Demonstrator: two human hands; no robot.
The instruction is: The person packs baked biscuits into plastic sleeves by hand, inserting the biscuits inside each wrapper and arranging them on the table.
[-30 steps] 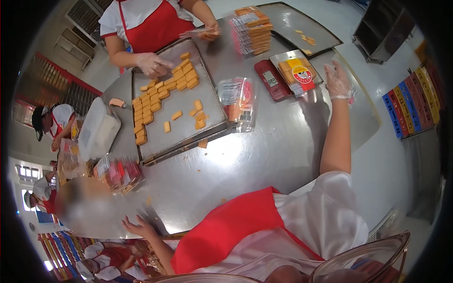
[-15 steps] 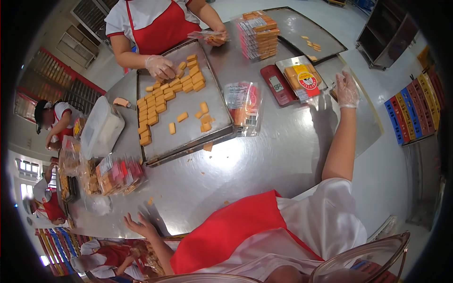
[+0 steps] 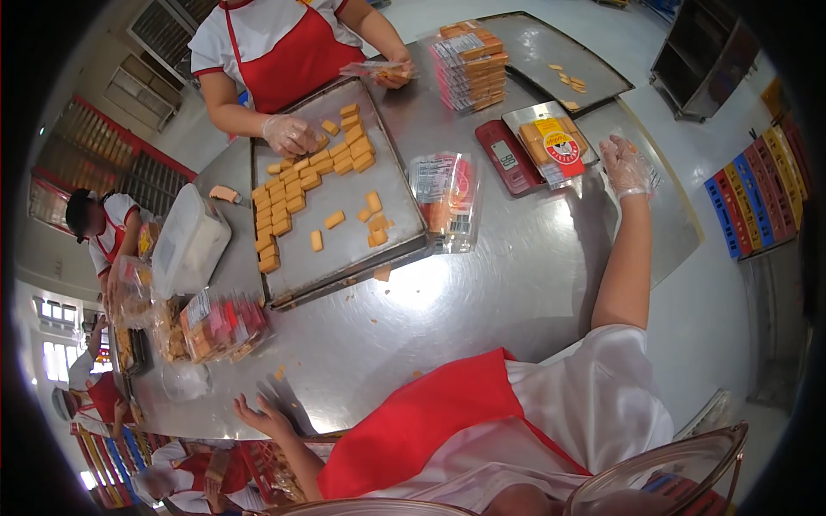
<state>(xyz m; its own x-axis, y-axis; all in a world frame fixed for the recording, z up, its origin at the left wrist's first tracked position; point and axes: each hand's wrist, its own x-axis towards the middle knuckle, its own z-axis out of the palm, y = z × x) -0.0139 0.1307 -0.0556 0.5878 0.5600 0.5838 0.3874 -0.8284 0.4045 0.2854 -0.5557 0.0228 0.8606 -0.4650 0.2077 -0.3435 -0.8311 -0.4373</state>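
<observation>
My right hand [image 3: 626, 168], in a clear glove, hovers just right of the red digital scale [image 3: 509, 155], its fingers apart and nothing in them. On the scale's plate rests a pack of biscuits [image 3: 551, 142] with a yellow and red label. My left hand [image 3: 262, 417], with no glove visible, is at the near table edge, its fingers spread and empty. Left of the scale lies a clear printed package [image 3: 445, 193]. A large tray [image 3: 344, 249] holds rows of rectangular biscuits [image 3: 280, 202] and some loose pieces.
Across the table a co-worker's gloved hand [image 3: 291, 135] is over the tray; the other holds a package [image 3: 379, 70]. Stacked packs [image 3: 471, 67] stand beside a second tray [image 3: 551, 47]. At left are a plastic tub [image 3: 191, 241] and more packs [image 3: 225, 325]. Other people work beyond.
My right hand has dipped slightly from its earlier raised place and its fingers are a little more bent. My left hand stays spread. The co-worker's gloved hand has shifted over the tray.
</observation>
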